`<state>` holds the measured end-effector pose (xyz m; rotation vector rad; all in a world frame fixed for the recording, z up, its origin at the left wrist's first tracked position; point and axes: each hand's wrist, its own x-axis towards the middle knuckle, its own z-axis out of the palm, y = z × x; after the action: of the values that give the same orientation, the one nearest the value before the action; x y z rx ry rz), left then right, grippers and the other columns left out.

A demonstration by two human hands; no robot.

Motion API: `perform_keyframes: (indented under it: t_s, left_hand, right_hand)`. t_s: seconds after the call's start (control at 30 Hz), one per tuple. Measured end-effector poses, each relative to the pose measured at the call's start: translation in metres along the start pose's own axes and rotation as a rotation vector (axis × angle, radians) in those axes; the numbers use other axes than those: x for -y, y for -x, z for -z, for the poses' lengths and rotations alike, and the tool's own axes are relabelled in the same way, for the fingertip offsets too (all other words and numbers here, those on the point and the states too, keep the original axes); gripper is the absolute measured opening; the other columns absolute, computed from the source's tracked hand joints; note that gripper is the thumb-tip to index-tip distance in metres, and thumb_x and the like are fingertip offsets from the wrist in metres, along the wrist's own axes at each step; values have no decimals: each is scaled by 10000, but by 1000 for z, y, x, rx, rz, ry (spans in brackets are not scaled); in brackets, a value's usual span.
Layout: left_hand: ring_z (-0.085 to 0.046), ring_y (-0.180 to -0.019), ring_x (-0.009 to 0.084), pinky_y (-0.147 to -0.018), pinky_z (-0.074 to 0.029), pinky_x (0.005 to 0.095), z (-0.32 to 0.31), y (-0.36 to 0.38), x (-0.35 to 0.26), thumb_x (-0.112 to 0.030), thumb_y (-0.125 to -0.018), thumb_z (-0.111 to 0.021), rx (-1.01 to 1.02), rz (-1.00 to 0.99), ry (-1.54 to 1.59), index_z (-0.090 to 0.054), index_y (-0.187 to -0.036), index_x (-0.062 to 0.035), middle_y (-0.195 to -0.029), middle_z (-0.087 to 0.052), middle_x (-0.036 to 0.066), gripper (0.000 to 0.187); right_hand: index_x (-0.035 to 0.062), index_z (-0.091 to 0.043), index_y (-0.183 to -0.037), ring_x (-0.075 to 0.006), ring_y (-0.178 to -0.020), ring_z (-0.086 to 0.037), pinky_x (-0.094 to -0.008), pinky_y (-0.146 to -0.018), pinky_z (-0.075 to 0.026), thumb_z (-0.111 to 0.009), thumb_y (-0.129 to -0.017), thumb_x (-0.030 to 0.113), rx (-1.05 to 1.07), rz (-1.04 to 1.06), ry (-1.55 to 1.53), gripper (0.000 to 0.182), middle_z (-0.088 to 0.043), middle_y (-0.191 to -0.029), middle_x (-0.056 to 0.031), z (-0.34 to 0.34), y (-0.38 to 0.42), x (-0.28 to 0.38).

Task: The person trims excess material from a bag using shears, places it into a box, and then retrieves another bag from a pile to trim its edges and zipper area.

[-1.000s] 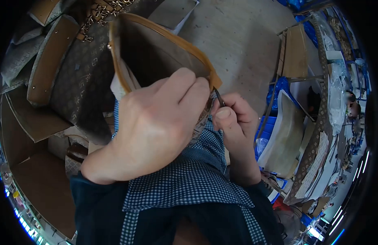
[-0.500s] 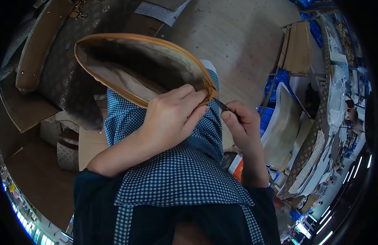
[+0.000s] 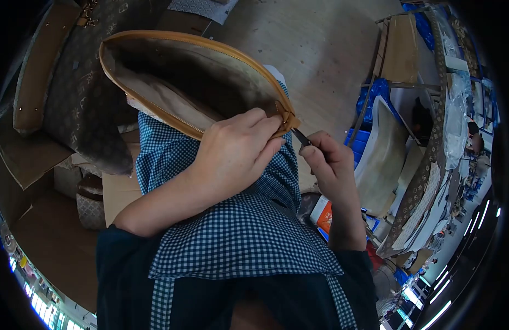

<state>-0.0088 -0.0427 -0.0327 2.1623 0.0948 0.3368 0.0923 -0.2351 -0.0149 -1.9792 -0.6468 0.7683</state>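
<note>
An unzipped bag with tan edging and a pale lining rests over my lap, its mouth wide apart. My left hand grips the rim at the bag's right corner, fingers inside and thumb outside. At that corner sits a tan tab where the zipper ends. Between the thumb and fingers of my right hand is a small dark pointed tool, its tip right at the tab. Most of the tool's handle is hidden in the hand.
Below the bag is my checked apron. Brown patterned bags and a cardboard box stand at left. On the right, a metal-framed rack holds cardboard, blue plastic and a blue bin. An orange-and-white packet lies by my right forearm.
The bag's rim and both hands have shifted slightly in view, the far rim upward. My left hand keeps its grip at the corner, and the tool's tip stays by the tab.
</note>
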Motion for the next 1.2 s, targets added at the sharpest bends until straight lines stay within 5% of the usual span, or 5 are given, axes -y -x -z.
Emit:
perform_keyframes:
  t_s: [0.4,0.8,1.2]
  left_hand:
    - [-663,-722,217,-605,-550,309,-16,1,2,-136,-847,-706,40,-38,-92,-661,-1067,28,-862,-635,103,277]
    - [-683,-768,210,-643,-569,301,-13,-14,7,-87,-900,-632,46,-5,145,-643,-1104,-49,-949,-618,104,209]
    - [-677,-732,256,-658,-555,370,-18,-33,10,-136,-909,-603,119,35,115,-633,-901,-43,-912,-629,92,98]
  right_hand:
    - [-11,-659,-898,-130,-532,-511,-284,-496,-375,-645,-935,244,13,-140,244,258,-579,-617,-68,14,7,21]
    - [-2,-666,-895,-151,-547,-545,-291,-511,-404,-667,-913,211,-30,-70,394,213,-611,-660,-98,18,6,28]
    - [10,-649,-897,-207,-541,-567,-323,-522,-420,-652,-915,231,58,-52,518,221,-582,-632,-118,34,-3,34]
